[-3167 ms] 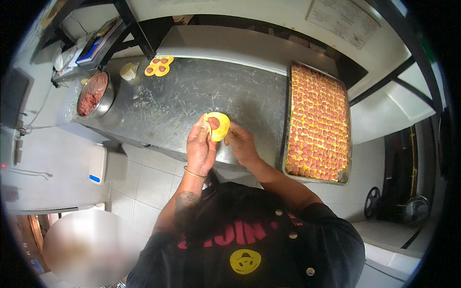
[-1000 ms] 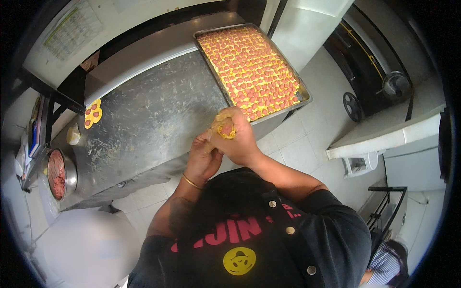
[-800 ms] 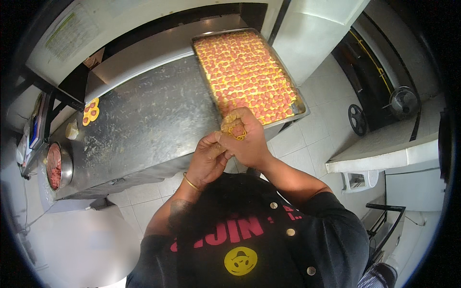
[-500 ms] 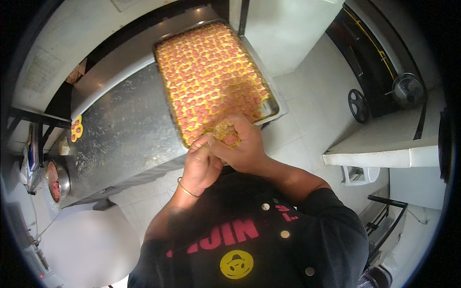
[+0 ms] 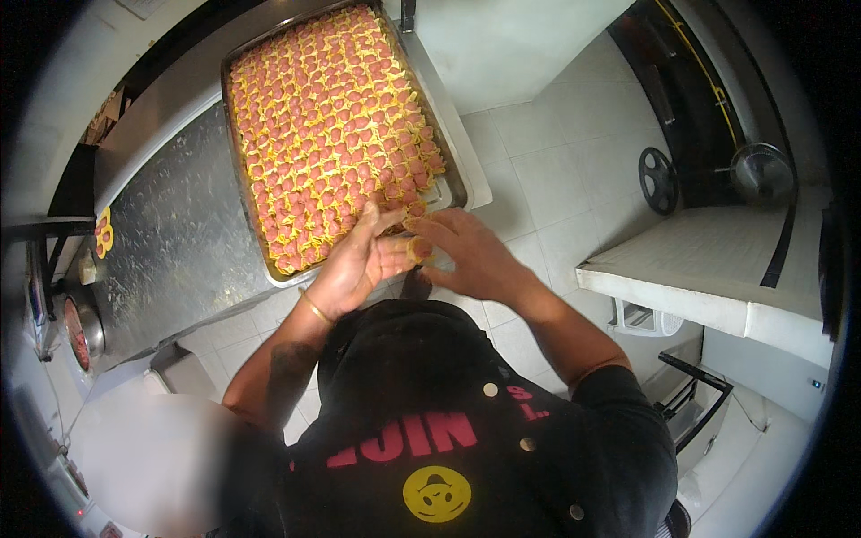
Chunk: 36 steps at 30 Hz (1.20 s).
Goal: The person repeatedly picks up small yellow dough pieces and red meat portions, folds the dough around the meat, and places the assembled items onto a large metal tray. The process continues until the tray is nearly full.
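My two hands meet just off the near right corner of a large metal tray (image 5: 457, 191). The tray is packed with rows of small open-topped dumplings (image 5: 327, 117), pink filling in frilled yellow wrappers. A single dumpling (image 5: 419, 250) is between my hands, its pink top showing. My right hand (image 5: 480, 255) curls its fingers and thumb around this dumpling. My left hand (image 5: 354, 269) is open, fingers stretched out, their tips close to the dumpling. Whether those fingertips touch it I cannot tell.
The tray stands on a floury metal table (image 5: 179, 206). At the table's left are flat yellow wrappers with pink filling (image 5: 104, 233) and a metal bowl (image 5: 85, 332) of pink filling. A pale counter (image 5: 682, 269) juts in at the right, with a black wheel (image 5: 664, 179) beyond.
My hands have come apart from a tight clasp around the dumpling. The left hand's fingers have straightened. The view has shifted, so the tray appears further left and higher.
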Motion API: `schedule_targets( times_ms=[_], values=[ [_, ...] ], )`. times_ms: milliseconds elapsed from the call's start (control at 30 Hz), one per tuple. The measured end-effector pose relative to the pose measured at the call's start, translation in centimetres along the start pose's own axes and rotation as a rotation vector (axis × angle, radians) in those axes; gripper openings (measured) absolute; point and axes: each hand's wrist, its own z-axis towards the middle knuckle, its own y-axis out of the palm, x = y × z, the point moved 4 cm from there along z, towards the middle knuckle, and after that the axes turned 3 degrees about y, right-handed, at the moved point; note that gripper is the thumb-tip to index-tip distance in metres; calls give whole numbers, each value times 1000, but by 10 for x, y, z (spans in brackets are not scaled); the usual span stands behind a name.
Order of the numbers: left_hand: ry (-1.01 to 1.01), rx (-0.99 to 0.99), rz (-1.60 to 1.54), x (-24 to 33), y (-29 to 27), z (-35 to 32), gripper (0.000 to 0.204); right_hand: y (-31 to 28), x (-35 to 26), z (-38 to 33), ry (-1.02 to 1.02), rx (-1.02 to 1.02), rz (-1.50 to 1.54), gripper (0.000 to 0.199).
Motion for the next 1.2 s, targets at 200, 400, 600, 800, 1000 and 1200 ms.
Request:
schedule_targets(
  times_ms=[200, 400, 600, 800, 1000, 1200],
  values=[
    [64, 64, 184, 9, -3, 56, 61, -14, 50, 25, 47, -144, -221, 25],
    [297, 285, 305, 28, -11, 51, 42, 10, 105, 47, 75, -47, -507, 22],
    [386, 392, 467, 26, -40, 21, 43, 20, 109, 65, 82, -12, -594, 25],
    [515, 515, 415, 35, -39, -21, 42, 7, 99, 63, 156, -129, -632, 32],
    [506, 543, 379, 32, -58, -41, 41, 17, 110, 72, 89, -54, -661, 37],
    [588, 632, 581, 37, -60, -61, 37, 16, 111, 69, 132, 28, -661, 35]
  ],
)
